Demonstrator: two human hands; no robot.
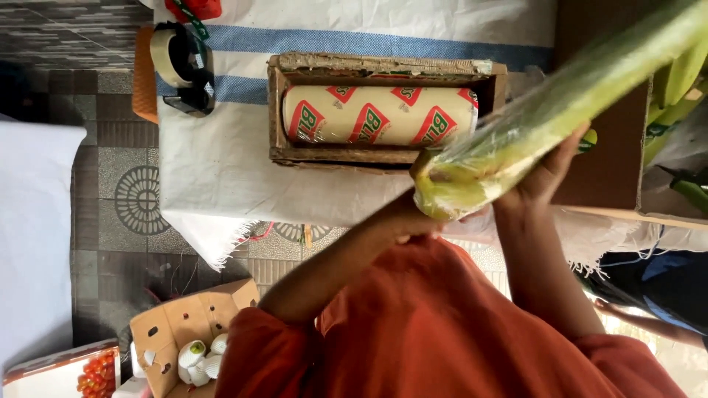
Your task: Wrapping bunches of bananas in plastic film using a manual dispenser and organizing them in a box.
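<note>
A produce packing spot: cling-film roll (380, 116) in its box, tape dispenser (182, 66), cartons on tiled floor (110, 184).

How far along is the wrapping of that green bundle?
Clear film already covers the green bundle along the length that shows. Both hands hold it: the left hand at its near end, the right hand under its middle. The film roll sits in its cardboard box; whether film remains attached is unclear.
</note>
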